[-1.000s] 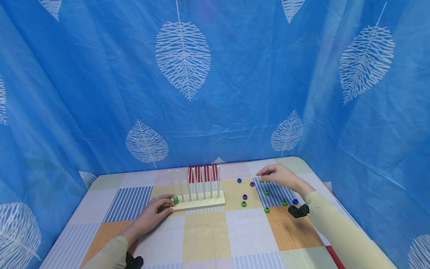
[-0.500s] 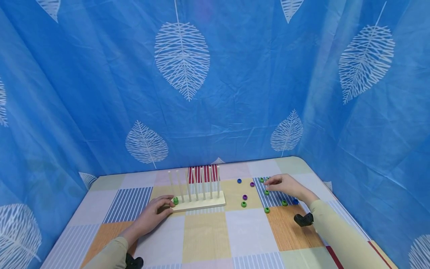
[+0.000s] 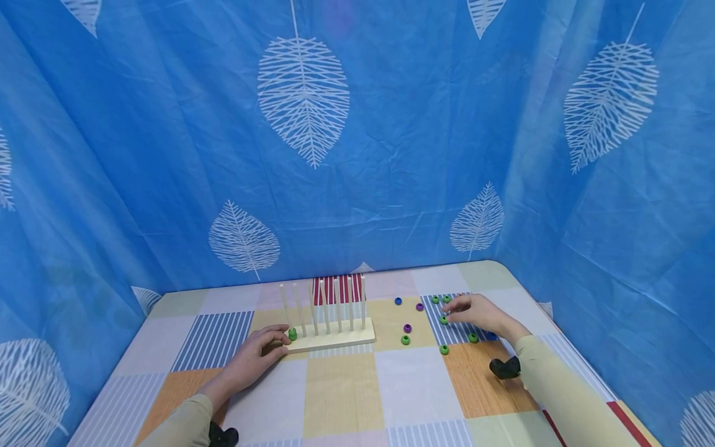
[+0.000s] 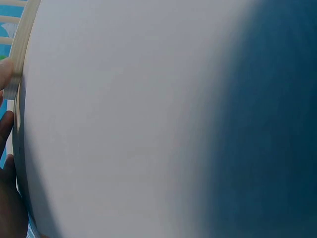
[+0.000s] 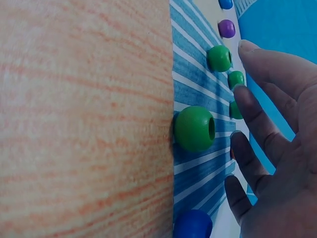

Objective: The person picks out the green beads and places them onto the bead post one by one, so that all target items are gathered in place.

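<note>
My left hand holds the left end of a pale wooden peg rack, thumb at its front side. Two green beads sit stacked at the rack's leftmost peg, beside the fingertips. Several upright pegs to the right carry no beads. Over the striped blue patch, my right hand hovers with fingers apart and nothing between them. Its fingertips are close to a green bead; whether they touch it, I cannot tell. In the right wrist view, the fingers stand relaxed beside several green beads.
Loose beads lie right of the rack: a purple bead, another purple bead, a blue bead and several green ones. Another blue bead lies partly under the right hand. A blue curtain hangs behind the patchwork-covered table.
The right hand has drawn back toward the person and slightly right, uncovering two green beads at the back of the striped patch. The left hand and the rack stay put.
</note>
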The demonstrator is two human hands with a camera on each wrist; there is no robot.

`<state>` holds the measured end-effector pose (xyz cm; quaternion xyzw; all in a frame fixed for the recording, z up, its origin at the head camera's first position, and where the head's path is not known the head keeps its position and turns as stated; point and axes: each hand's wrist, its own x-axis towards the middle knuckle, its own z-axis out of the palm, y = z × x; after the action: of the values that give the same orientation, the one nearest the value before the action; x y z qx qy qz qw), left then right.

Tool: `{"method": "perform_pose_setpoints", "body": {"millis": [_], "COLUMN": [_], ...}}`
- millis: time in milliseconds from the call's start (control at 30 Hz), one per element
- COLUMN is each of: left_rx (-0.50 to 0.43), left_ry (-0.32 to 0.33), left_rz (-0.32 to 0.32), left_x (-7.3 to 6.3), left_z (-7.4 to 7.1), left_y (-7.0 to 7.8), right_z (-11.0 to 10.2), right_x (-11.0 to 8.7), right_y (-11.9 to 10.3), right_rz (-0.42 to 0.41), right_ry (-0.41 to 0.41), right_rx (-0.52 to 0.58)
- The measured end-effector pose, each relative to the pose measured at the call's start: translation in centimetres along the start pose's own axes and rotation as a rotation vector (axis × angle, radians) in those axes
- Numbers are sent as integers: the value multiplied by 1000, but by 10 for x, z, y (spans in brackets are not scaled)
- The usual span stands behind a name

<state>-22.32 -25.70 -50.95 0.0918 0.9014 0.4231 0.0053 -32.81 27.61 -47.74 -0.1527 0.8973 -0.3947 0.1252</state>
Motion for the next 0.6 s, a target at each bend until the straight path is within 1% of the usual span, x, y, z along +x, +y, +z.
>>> {"method": "perform_pose_setpoints", "body": {"millis": [167,367,600], "left_rx": [-1,1,7], "left_ry": [1,0,2], "left_rz": [0,-15,-11], "left_x": [0,0,0], "left_z": [0,0,0], "left_y": [1,1,0], "right_z": [2,4,6], "right_x": [1,3,3], "right_y": [3,6,7], "right_rz": [31,47,64], "right_ry": [5,7,6], "right_rx": [-13,-34,-40]}}
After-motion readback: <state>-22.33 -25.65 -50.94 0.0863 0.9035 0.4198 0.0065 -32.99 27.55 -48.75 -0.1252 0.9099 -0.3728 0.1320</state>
